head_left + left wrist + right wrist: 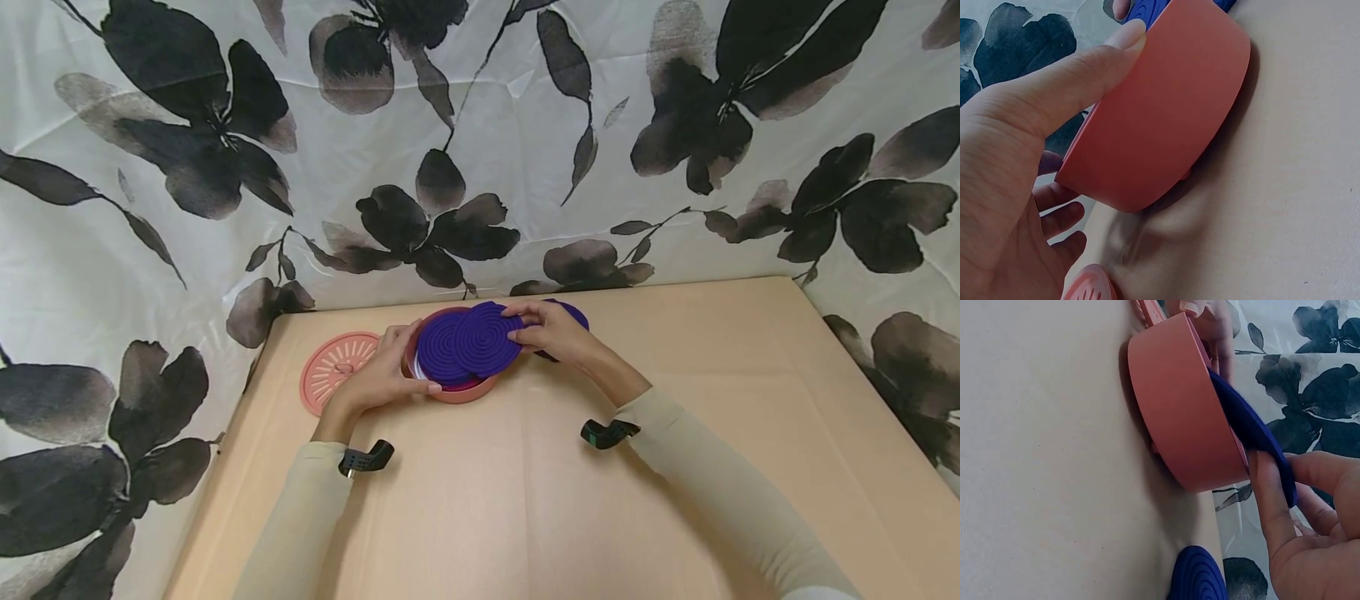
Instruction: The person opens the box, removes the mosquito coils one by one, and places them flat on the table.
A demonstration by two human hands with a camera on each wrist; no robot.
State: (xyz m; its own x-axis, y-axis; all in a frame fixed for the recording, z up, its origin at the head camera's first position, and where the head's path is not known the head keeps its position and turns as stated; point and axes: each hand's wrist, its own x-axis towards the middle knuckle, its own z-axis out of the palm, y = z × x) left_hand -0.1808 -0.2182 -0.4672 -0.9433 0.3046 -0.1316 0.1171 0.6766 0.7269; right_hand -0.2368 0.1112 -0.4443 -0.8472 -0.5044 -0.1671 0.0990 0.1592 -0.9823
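Observation:
A coral round container (463, 397) stands near the table's far edge. My left hand (375, 375) grips its left side, with the thumb (1127, 37) at the rim and the fingers round the far side. Between thumb and fingers my right hand (557, 335) pinches a blue round coaster (487, 343) with ring-shaped ridges. That coaster is tilted over the container's right rim and overlaps a second blue coaster (435, 350) lying in the container. Red and white edges show beneath them. Behind the right hand, more blue coaster (573, 312) shows on the table, partly hidden.
A coral slotted lid (330, 360) with a small knob lies on the table left of the container, partly behind the left hand. The light wooden table (525, 500) ends just beyond the container, where a floral cloth (525, 167) hangs.

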